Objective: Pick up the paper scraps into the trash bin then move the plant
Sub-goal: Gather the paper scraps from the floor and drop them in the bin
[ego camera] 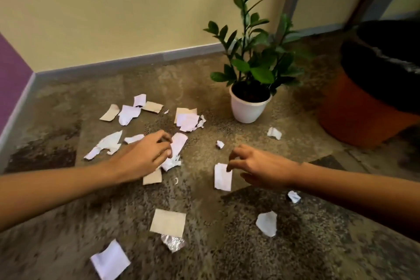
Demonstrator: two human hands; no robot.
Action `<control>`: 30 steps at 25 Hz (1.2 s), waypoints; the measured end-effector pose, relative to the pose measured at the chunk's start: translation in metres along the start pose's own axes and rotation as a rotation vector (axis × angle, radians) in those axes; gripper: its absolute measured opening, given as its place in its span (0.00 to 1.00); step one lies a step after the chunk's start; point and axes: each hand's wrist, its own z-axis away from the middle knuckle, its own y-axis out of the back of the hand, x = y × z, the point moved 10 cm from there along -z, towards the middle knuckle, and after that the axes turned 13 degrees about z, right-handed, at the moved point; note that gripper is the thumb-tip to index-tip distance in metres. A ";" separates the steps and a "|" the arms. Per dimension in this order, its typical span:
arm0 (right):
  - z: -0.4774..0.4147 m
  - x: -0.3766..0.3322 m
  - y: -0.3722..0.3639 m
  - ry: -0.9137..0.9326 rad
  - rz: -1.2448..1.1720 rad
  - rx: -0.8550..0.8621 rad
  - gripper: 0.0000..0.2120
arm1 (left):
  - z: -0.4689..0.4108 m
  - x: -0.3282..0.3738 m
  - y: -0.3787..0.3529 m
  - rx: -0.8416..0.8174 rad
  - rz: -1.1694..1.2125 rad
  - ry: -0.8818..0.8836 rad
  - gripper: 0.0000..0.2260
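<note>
The paper scraps [128, 114] lie scattered across the floor [227, 245], with the densest group at 10 to 12 o'clock from the hands. None is visibly in the trash bin [354, 116], which stands at 2 o'clock.

The left hand [143, 157] has its fingers curled down over a crumpled white scrap [171, 162]. Blur hides whether the grip is closed on it. The right hand [261, 166] holds nothing. Its fingers are loosely curled, and one fingertip is at the upper edge of a rectangular white scrap [221, 179].

Likely faults:
- Flat scraps offer no raised edge, so fingertips may slide them along the floor instead of lifting them.
- A handful of loose pieces may shed some on the way to the bin.
- Small crumpled bits [220, 144] at 12 o'clock from the right hand are easily overlooked.
- The plant [256, 68] stands between the scraps and the bin, and a passing arm could brush its stems or tip its pot [247, 109].

Materials:
- The scraps are thin torn white paper, some flat and some crumpled.
- Stiffer brown card pieces [168, 223] and one creased foil piece [173, 243] lie at 6 o'clock.
- The floor is mottled, speckled and hard-looking.
- The pot is smooth, white and tapered, and the leaves are glossy.
- The bin is round and orange, with a black liner [386, 63] folded over its rim.
</note>
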 end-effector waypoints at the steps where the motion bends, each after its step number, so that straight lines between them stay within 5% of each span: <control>1: -0.002 -0.004 -0.013 -0.017 -0.007 -0.012 0.17 | 0.017 -0.007 -0.006 -0.001 -0.066 -0.011 0.15; 5: -0.001 0.011 -0.063 -0.238 -0.038 -0.019 0.24 | 0.077 -0.037 -0.071 -0.074 -0.153 0.142 0.24; 11: 0.036 0.143 -0.099 -0.978 -0.287 0.181 0.28 | 0.117 -0.057 -0.112 -0.031 -0.106 0.302 0.30; 14: 0.052 0.204 -0.122 -1.192 -0.473 0.161 0.31 | 0.108 -0.074 -0.106 0.016 -0.080 0.353 0.34; 20: 0.008 0.140 -0.132 -0.948 -0.576 0.141 0.26 | 0.051 -0.109 -0.089 0.110 -0.004 0.325 0.39; 25: -0.033 0.001 -0.118 -0.613 -0.321 0.254 0.26 | 0.027 -0.117 -0.092 0.110 0.008 0.227 0.37; 30: -0.079 -0.019 -0.119 -0.541 -0.173 0.255 0.27 | -0.015 -0.112 -0.106 0.029 -0.022 0.220 0.29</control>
